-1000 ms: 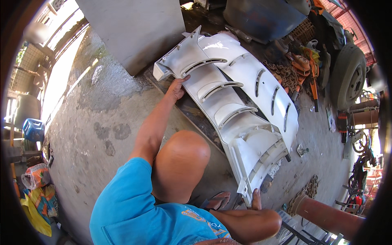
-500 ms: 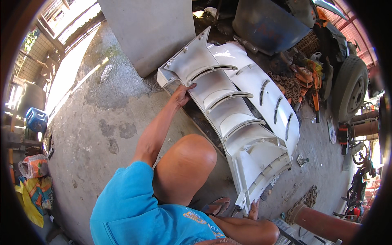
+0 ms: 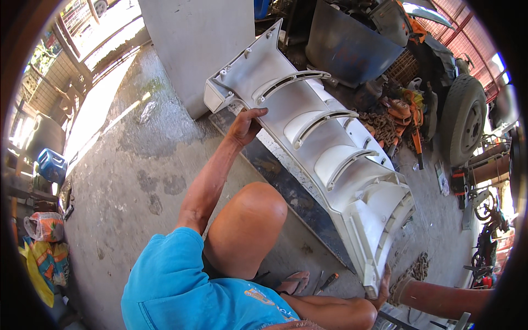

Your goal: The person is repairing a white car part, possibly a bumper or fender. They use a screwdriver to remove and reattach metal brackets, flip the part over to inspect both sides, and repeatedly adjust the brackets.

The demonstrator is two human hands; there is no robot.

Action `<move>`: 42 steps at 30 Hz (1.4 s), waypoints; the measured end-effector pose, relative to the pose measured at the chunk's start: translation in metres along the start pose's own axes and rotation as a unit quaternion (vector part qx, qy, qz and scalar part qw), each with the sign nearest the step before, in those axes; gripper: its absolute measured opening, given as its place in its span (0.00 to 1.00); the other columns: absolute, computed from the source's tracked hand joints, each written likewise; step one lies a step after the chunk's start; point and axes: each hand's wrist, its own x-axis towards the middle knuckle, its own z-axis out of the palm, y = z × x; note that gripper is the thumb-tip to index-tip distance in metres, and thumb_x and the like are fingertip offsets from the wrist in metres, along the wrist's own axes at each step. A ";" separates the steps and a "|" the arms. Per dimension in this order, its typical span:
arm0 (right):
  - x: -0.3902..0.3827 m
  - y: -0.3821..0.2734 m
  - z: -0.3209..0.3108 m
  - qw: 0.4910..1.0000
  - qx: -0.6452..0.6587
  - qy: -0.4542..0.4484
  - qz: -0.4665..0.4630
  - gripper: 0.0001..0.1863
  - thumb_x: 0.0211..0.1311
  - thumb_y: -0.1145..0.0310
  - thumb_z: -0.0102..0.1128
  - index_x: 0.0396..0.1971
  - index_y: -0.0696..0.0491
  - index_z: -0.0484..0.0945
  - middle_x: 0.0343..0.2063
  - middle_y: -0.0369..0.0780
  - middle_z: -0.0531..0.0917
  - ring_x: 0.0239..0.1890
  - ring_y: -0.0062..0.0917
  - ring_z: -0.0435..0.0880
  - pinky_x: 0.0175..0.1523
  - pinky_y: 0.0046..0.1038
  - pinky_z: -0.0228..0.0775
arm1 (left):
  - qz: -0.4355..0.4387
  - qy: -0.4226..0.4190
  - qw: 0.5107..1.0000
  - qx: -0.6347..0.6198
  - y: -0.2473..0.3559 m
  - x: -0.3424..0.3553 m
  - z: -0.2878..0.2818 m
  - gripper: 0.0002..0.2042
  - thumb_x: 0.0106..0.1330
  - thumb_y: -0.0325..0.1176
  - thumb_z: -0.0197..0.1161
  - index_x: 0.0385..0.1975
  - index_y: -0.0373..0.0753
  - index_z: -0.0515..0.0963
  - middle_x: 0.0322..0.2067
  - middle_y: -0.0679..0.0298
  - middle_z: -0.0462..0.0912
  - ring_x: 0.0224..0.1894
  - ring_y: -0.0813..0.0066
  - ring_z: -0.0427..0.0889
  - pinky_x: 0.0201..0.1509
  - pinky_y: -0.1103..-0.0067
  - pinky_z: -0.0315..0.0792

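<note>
A long white-grey molded vehicle panel [image 3: 322, 135] with curved slotted ribs is held up and tilted between my two hands. My left hand [image 3: 246, 125] is closed on its left edge near the far end, thumb over the rim. At the near right corner, my right hand [image 3: 383, 289] grips the other end from behind; most of its fingers are hidden. Behind and below lies a second white panel [image 3: 360, 135], largely covered by the first. Under both runs a dark flat board [image 3: 300, 201] on the floor.
A large grey sheet [image 3: 201, 49] stands beyond the far end. A dark bin [image 3: 352, 47], chains [image 3: 379, 126] and a tire [image 3: 465, 118] lie to the far right. A screwdriver [image 3: 330, 281] rests near my foot. A red-brown pipe [image 3: 440, 297] lies at lower right.
The held panel has risen and tilted off the second panel, uncovering more of the dark board. My right hand has moved right with its near end; the screwdriver now shows.
</note>
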 end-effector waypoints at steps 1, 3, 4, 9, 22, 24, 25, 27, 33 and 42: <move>-0.003 -0.002 -0.001 1.000 -0.010 0.008 -0.012 0.27 0.67 0.50 0.62 0.55 0.55 0.75 0.42 0.46 0.84 0.36 0.40 0.86 0.36 0.48 0.77 | 0.002 -0.003 1.000 -0.004 0.004 0.002 0.004 0.20 0.65 0.29 0.63 0.56 0.29 0.76 0.50 0.57 0.85 0.54 0.65 0.82 0.66 0.68 0.71; -0.008 -0.008 -0.009 0.999 -0.024 0.028 -0.036 0.27 0.67 0.50 0.63 0.54 0.55 0.75 0.42 0.46 0.84 0.36 0.40 0.86 0.36 0.48 0.77 | 0.018 -0.002 1.000 -0.010 0.009 0.005 0.016 0.20 0.65 0.29 0.62 0.55 0.29 0.75 0.49 0.57 0.85 0.54 0.64 0.82 0.66 0.68 0.71; -0.010 -0.014 -0.015 0.997 -0.031 0.039 -0.050 0.27 0.67 0.50 0.63 0.54 0.56 0.76 0.42 0.46 0.84 0.36 0.40 0.86 0.36 0.48 0.77 | 0.024 -0.003 1.000 -0.015 0.012 0.007 0.024 0.20 0.65 0.29 0.62 0.55 0.29 0.75 0.49 0.58 0.85 0.53 0.64 0.82 0.66 0.69 0.71; -0.021 -0.034 -0.028 0.987 -0.063 0.090 -0.114 0.27 0.65 0.50 0.64 0.53 0.56 0.76 0.42 0.46 0.85 0.36 0.40 0.86 0.38 0.48 0.77 | 0.054 0.016 0.998 -0.020 0.025 0.013 0.047 0.19 0.64 0.30 0.61 0.54 0.28 0.74 0.48 0.56 0.83 0.53 0.65 0.81 0.65 0.69 0.71; -0.054 -0.076 -0.029 0.914 -0.058 0.252 -0.311 0.27 0.63 0.50 0.67 0.51 0.57 0.78 0.42 0.46 0.86 0.37 0.40 0.86 0.42 0.48 0.78 | 0.040 -0.005 0.997 -0.063 0.037 0.028 0.067 0.13 0.66 0.30 0.59 0.45 0.30 0.76 0.38 0.58 0.85 0.39 0.67 0.86 0.49 0.73 0.81; -0.059 -0.086 -0.030 0.892 -0.059 0.284 -0.346 0.27 0.62 0.50 0.67 0.51 0.57 0.78 0.42 0.46 0.86 0.37 0.40 0.86 0.43 0.47 0.78 | 0.028 -0.014 0.998 -0.059 0.033 0.029 0.067 0.13 0.66 0.30 0.59 0.45 0.30 0.76 0.38 0.59 0.84 0.39 0.67 0.86 0.49 0.73 0.81; -0.061 -0.092 -0.031 0.880 -0.057 0.298 -0.365 0.27 0.62 0.50 0.68 0.50 0.57 0.78 0.42 0.46 0.86 0.37 0.40 0.86 0.43 0.47 0.78 | 0.027 -0.009 0.998 -0.061 0.031 0.031 0.068 0.13 0.66 0.30 0.59 0.46 0.30 0.76 0.38 0.59 0.84 0.39 0.68 0.86 0.50 0.73 0.81; -0.069 -0.103 -0.034 0.852 -0.060 0.329 -0.402 0.27 0.62 0.51 0.68 0.50 0.57 0.79 0.42 0.46 0.86 0.37 0.40 0.87 0.44 0.47 0.78 | 0.022 0.001 0.997 -0.069 0.020 0.032 0.071 0.13 0.66 0.31 0.60 0.46 0.30 0.76 0.39 0.58 0.85 0.39 0.68 0.86 0.50 0.72 0.81; -0.096 -0.152 -0.055 0.716 -0.086 0.440 -0.535 0.27 0.60 0.51 0.69 0.49 0.57 0.79 0.42 0.46 0.87 0.38 0.40 0.87 0.46 0.47 0.78 | -0.013 0.015 0.997 -0.069 0.012 0.027 0.087 0.16 0.65 0.32 0.61 0.49 0.29 0.75 0.41 0.56 0.84 0.42 0.63 0.86 0.53 0.67 0.81; -0.160 -0.289 -0.139 0.389 -0.288 0.632 -0.606 0.27 0.58 0.51 0.71 0.48 0.58 0.81 0.42 0.47 0.87 0.39 0.40 0.87 0.48 0.47 0.78 | -0.055 0.056 0.982 -0.173 -0.025 0.045 0.098 0.19 0.62 0.34 0.65 0.48 0.28 0.75 0.46 0.50 0.83 0.49 0.56 0.84 0.63 0.59 0.78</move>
